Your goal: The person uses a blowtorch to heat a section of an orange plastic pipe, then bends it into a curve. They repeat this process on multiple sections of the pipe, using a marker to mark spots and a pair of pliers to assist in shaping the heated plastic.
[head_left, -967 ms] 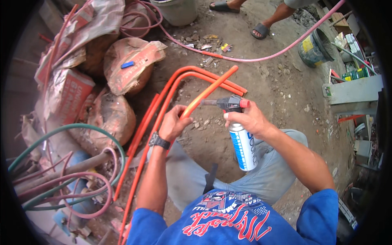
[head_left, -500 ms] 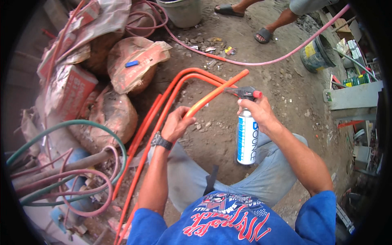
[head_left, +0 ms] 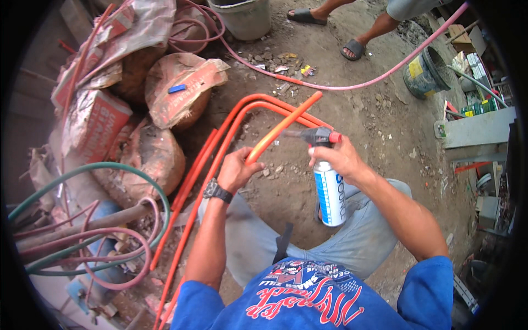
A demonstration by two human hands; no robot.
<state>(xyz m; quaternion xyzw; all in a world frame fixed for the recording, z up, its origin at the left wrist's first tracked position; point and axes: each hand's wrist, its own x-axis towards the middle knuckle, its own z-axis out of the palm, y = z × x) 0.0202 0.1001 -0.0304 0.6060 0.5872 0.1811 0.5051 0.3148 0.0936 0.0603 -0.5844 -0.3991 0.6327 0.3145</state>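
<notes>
An orange plastic pipe point(head_left: 281, 130) slants up and to the right from my left hand point(head_left: 237, 171), whose fingers are closed round its near end. My right hand point(head_left: 342, 160) grips a gas torch point(head_left: 329, 195), a white and blue canister with a black burner head and a red knob. Its nozzle points left at the middle of the pipe, very close to it; a flame cannot be made out. Behind the held pipe, bent orange pipes point(head_left: 230, 120) lie on the dirt and run down along my left forearm.
Paper sacks point(head_left: 184, 91) are heaped at the left, with a blue lighter-like object point(head_left: 177, 88) on one. Green hose point(head_left: 82, 166) and pink hose loops lie below. A grey bucket point(head_left: 242, 19) and a dark bucket point(head_left: 426, 74) stand farther off. Another person's sandalled foot point(head_left: 353, 49) is at the top.
My right hand has brought the torch left and slightly nearer to me, its nozzle now by the pipe's middle. The pipe's far end has swung a little left.
</notes>
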